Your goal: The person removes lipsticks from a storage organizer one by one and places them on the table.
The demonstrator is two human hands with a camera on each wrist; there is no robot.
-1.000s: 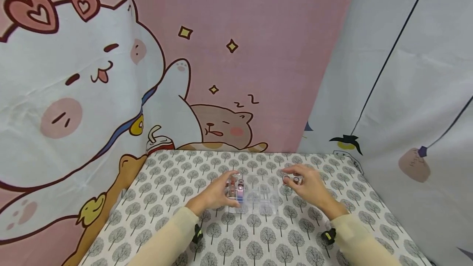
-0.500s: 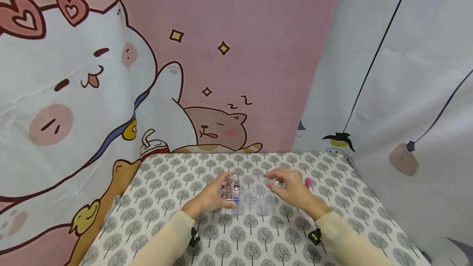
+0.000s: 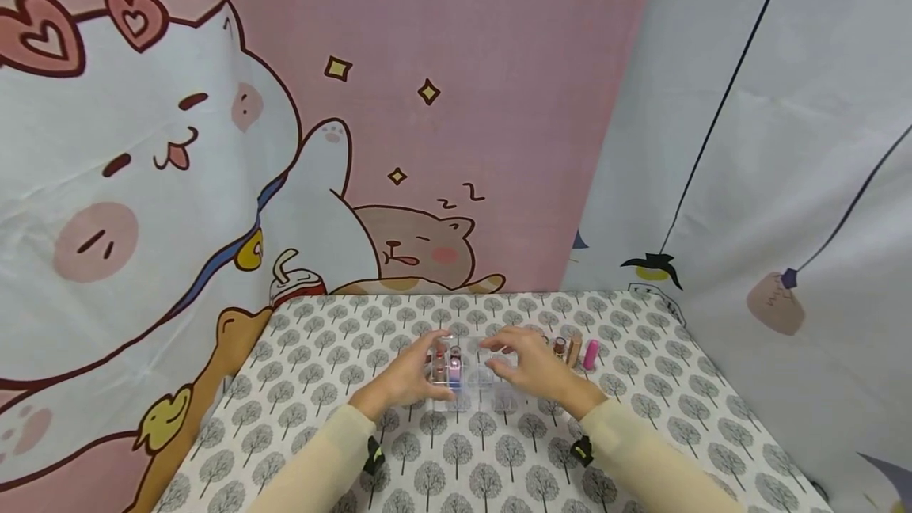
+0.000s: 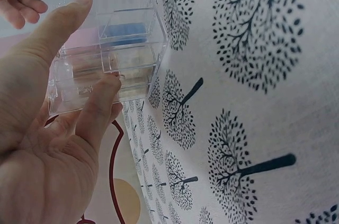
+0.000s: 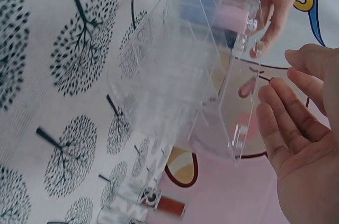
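Note:
A clear plastic organizer (image 3: 484,396) with divided compartments stands on the table. My left hand (image 3: 409,372) grips its left end, thumb on the near side and fingers curled round the far side, as the left wrist view also shows. Inside, at that end, are a reddish-brown tube (image 3: 438,366) and, beside it, a pink-and-blue bottle (image 3: 454,370). Over the organizer's right part is my right hand (image 3: 533,364), fingers loosely bent, thumb apart, nothing between them. In the right wrist view this hand (image 5: 310,139) appears beside the organizer's clear wall (image 5: 233,102).
Right of the organizer, a bright pink tube (image 3: 590,355), a tan tube (image 3: 573,351) and a dark-topped tube (image 3: 559,347) are on the tree-print cloth (image 3: 463,450). My right hand partly hides others. Cartoon-printed curtains (image 3: 527,141) rise behind the table.
My right hand has moved left from beside the tubes to the organizer, uncovering the tubes on the right. The left hand keeps its grip. The head view has turned slightly right.

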